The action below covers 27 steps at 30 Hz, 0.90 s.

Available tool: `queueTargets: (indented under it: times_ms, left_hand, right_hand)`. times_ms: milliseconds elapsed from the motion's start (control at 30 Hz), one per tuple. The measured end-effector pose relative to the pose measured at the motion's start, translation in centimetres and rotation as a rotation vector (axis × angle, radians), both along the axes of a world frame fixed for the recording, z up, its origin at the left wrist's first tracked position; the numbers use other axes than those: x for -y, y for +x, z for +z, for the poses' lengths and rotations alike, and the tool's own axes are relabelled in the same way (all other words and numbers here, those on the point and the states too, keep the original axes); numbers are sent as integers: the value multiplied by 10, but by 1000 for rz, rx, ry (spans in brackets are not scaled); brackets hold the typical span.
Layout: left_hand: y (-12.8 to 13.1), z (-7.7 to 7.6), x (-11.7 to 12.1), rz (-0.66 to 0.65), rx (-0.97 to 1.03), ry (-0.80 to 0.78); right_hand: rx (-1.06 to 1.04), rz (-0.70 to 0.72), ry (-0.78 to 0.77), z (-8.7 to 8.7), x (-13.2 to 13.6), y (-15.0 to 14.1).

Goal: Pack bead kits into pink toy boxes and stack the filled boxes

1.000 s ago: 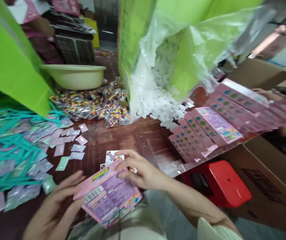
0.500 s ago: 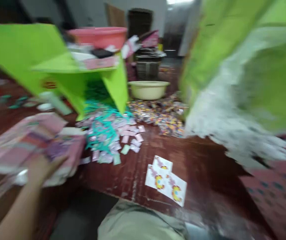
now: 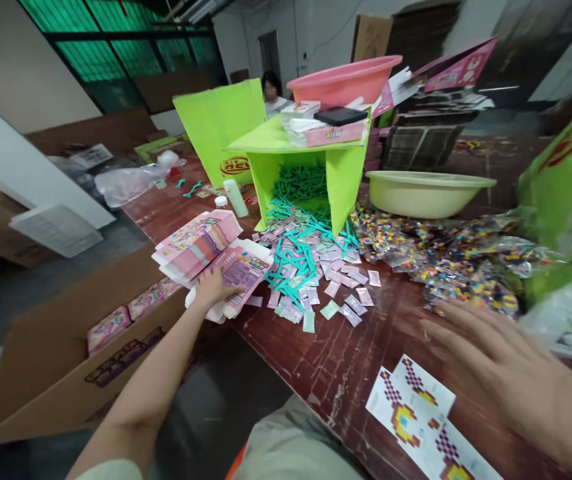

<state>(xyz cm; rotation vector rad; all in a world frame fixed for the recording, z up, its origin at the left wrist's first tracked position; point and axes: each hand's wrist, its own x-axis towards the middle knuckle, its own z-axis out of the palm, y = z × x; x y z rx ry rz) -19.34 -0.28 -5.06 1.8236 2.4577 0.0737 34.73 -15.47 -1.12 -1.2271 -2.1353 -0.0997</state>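
My left hand reaches out to a stack of pink flat-packed boxes at the table's left edge and rests on the top purple-pink box, fingers curled over it. My right hand hovers open, fingers spread, over the brown table near the right. Just below it lie white pixel-pattern cards. A heap of teal sticks and small pastel packets spills between the two hands.
A green box lies on its side, carrying a pink basin. A pale basin and colourful bead bags sit right of it. A green bag stands far right. An open carton with pink boxes stands on the floor. A person sits behind.
The view swung left. My left hand carried the pink box from my lap to the stack at the table's left edge. My right hand let go and now hovers open.
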Motion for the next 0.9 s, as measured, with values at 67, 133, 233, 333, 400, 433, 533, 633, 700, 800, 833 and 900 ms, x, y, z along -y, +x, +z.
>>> queueTargets:
  times_ms: [67, 133, 233, 333, 400, 433, 533, 633, 700, 800, 833, 900]
  left_hand:
    - [0, 11, -3, 3, -28, 57]
    - [1, 29, -1, -7, -45, 140]
    - [12, 59, 17, -42, -28, 266]
    - [47, 68, 51, -273, 211, 444]
    - [83, 54, 77, -510, 574, 485]
    - [103, 43, 90, -583, 743, 443]
    - [158, 6, 123, -604, 967, 338]
    - [193, -14, 140, -643, 1032, 194]
    - [207, -15, 143, -727, 1106, 7]
    - [219, -16, 139, -718, 1232, -227]
    - [221, -18, 136, -675, 1269, -271]
    - [220, -26, 131, -600, 1330, -320]
  right_hand:
    - [204, 111, 45, 0, -12, -20]
    - [297, 134, 93, 4, -15, -36]
    - [260, 99, 93, 15, -2, -57]
    - [89, 82, 12, 25, 9, -85]
    - [-15, 42, -17, 24, 6, -108]
    - [-52, -5, -14, 21, 2, -117]
    - [-129, -171, -72, 7, -9, -132]
    - [-303, -123, -214, 6, -6, -127]
    - [-395, -1, -245, 11, 3, -120]
    - [-371, 64, -153, 13, 16, -103]
    - [-350, 8, -99, 9, 21, -95]
    - [-351, -172, -59, -8, 32, -78]
